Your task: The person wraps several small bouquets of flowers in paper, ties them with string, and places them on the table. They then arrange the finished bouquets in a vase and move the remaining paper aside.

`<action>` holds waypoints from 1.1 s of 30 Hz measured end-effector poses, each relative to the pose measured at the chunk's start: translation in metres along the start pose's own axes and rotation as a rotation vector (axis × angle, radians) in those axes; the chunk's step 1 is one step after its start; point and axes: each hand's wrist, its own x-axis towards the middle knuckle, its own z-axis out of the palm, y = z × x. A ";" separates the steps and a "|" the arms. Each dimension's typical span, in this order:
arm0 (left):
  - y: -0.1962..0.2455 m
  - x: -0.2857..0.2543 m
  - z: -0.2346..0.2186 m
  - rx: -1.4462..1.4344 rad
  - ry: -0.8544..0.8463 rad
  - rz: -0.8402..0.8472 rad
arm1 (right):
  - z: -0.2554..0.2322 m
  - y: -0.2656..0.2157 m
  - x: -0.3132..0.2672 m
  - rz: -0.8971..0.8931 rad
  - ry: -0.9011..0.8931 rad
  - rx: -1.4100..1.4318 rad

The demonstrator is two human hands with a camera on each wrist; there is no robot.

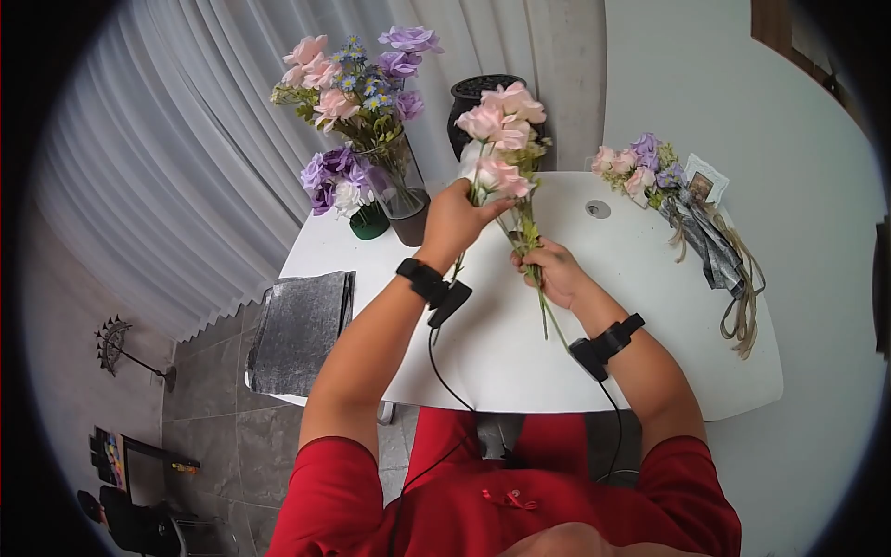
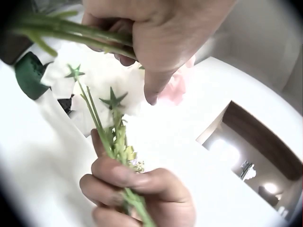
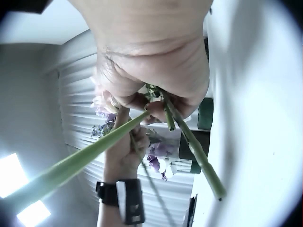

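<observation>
Over the white table (image 1: 650, 316), both hands hold artificial flowers with pink heads (image 1: 506, 121) turned up and away from the person. My right hand (image 1: 559, 271) grips a bunch of green stems (image 2: 137, 208), whose cut ends (image 3: 206, 172) stick out below the fist. My left hand (image 1: 453, 225) pinches separate green stems (image 2: 80, 35), close beside the pink and white blooms, its thumb pointing across toward the bunch. In the left wrist view, star-shaped green sepals (image 2: 113, 99) show under the pale flowers. Petals partly hide behind the left fingers.
At the back left stand a glass vase (image 1: 394, 176) of pink, blue and purple flowers and a green pot (image 1: 369, 223) with purple and white ones. A black container (image 1: 459, 125) stands behind. Right lies a wrapped bouquet (image 1: 710, 251) beside a small card (image 1: 707, 176); grey sheets (image 1: 302, 334) lie front left.
</observation>
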 end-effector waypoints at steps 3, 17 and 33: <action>-0.020 -0.008 -0.008 -0.097 -0.121 -0.156 | -0.010 -0.001 0.003 -0.186 0.175 -0.209; -0.051 -0.083 0.021 -0.159 -0.199 0.043 | 0.015 -0.026 -0.001 -0.739 0.217 -0.398; -0.037 -0.102 0.102 -0.604 -0.569 -0.014 | 0.027 0.019 -0.008 -0.347 0.265 -0.470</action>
